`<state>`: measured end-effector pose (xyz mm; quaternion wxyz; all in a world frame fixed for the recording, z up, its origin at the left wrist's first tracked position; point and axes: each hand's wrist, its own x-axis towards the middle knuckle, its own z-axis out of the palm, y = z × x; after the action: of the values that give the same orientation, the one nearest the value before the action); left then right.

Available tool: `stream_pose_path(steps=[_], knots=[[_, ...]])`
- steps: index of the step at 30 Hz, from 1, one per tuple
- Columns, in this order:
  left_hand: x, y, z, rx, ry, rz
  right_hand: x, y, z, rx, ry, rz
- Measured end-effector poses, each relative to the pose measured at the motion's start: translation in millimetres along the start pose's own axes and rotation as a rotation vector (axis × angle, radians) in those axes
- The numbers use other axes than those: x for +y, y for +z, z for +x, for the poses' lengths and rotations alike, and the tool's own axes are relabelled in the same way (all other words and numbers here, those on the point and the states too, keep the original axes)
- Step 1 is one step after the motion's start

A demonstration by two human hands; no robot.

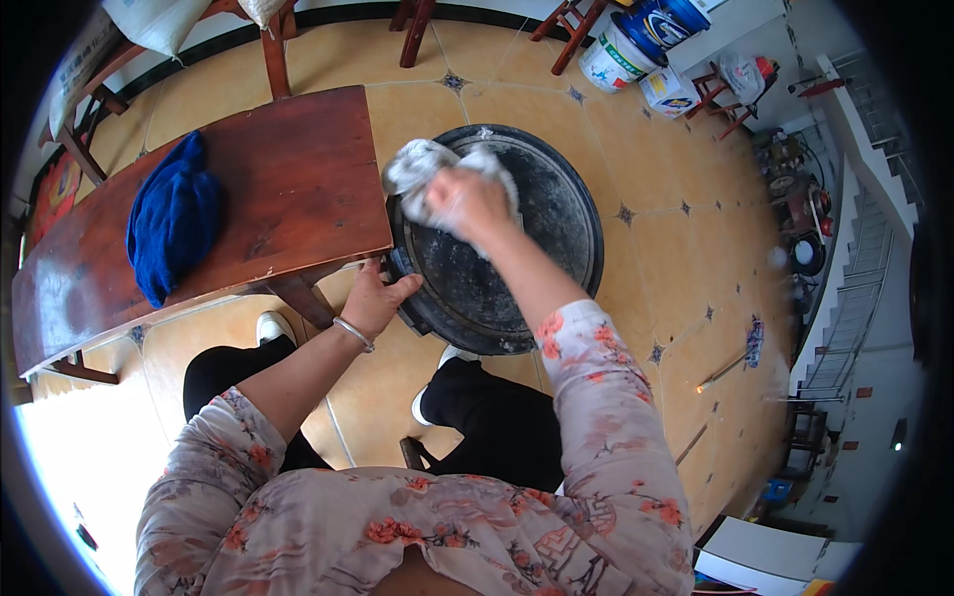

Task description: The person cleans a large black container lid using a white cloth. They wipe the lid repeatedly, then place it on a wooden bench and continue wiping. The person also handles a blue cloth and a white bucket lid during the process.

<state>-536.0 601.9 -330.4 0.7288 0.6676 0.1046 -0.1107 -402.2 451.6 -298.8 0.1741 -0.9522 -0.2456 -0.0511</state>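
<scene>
A large round black lid or shallow tub (555,216) with a raised, scuffed rim is in front of my knees, against the bench's right end. My right hand (469,201) grips a crumpled white-and-grey cloth (421,175) and presses it on the upper left of the black surface. Motion blurs this hand slightly. My left hand (380,298), with a silver bangle on the wrist, grasps the lid's left rim, thumb on top. Its fingers are partly hidden near the bench corner. On the red-brown wooden bench (298,179) rests a bunched blue cloth (175,216).
Stools, paint buckets (615,56) and a cardboard box (668,91) stand at the far wall. A broom-like tool (727,369) lies on the tiled floor (648,276) to the right. Stairs (850,290) with a metal railing rise beyond. My white shoes (274,326) are beneath the bench edge.
</scene>
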Motion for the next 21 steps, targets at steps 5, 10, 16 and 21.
stream_pose_path(steps=[5, 10, 16, 21], knots=[[22, 3, -6, -0.059, -0.102, 0.011, 104, -44, -2, -0.010, 0.552, -0.226], [2, -4, 3, -0.036, 0.007, 0.060, 113, -61, -59, -0.112, 0.664, -0.411], [5, -1, 3, -0.067, -0.043, -0.079, 19, -41, -61, 0.247, 0.009, 0.122], [1, 0, 7, -0.061, -0.029, 0.005, 6, -9, -22, 0.268, -0.215, 0.328]])
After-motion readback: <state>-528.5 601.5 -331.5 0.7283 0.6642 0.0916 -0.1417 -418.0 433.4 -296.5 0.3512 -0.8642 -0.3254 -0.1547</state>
